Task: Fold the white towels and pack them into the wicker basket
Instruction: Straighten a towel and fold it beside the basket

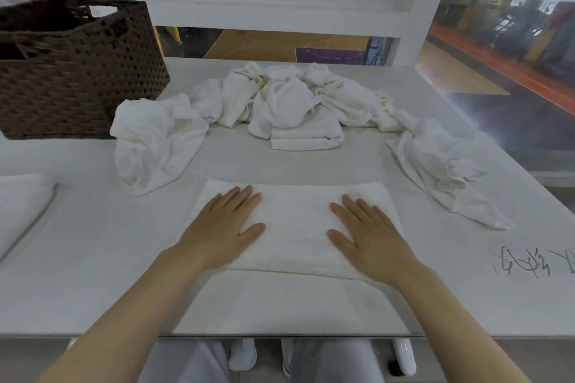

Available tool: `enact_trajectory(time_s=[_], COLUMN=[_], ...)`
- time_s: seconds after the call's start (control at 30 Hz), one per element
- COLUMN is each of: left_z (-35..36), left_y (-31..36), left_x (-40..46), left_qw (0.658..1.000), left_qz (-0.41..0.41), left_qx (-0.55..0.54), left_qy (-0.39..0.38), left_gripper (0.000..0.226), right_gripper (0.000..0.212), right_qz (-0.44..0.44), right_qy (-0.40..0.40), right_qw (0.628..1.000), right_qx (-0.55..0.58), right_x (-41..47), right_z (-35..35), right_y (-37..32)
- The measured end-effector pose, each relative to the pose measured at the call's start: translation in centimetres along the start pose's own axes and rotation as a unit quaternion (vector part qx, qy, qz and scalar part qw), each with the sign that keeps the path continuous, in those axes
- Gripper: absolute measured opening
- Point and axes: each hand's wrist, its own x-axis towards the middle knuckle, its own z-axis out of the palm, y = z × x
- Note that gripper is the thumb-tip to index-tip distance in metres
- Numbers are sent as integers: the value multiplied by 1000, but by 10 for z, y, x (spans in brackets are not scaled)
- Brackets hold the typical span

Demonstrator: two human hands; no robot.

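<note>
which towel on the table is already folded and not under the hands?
The small folded towel at the front of the centre pile: flat, stacked layers, square edges. The others there are crumpled.

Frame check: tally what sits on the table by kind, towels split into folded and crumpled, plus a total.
Brown wicker basket: 1
Flat white towel under both hands: 1
Folded white towel at the pile's front: 1
Folded white towel at the left edge: 1
Crumpled white towels: separate count unclear, tallied as 1 heap
Total: 5

Soft, even light; wide-angle bending at edges; basket (pixel 77 68) perhaps slightly blurred.
</note>
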Motion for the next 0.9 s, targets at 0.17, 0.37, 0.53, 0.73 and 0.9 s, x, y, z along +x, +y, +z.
enact_trajectory(time_s=[0.17,0.37,0.53,0.73,0.9], left_z=[-10,-10,9,52,61], left_y=[0,62,146,209,218], left_x=[-6,9,14,26,37], left_qw=[999,998,977,934,932], left_qz=[-38,57,199,314,306], left_qx=[21,20,-70,94,46], left_qy=[-25,19,29,141,190], left_gripper=[70,56,55,30,27], right_gripper=[59,38,24,47,54], right_qz=[67,139,190,204,203], right_qy=[0,152,161,30,10], right_qw=[995,919,890,939,945], right_qx=[80,336,383,275,257], right_x=[-15,-8,26,52,58], right_z=[-8,-20,-29,-50,-53], right_y=[39,52,64,68,67])
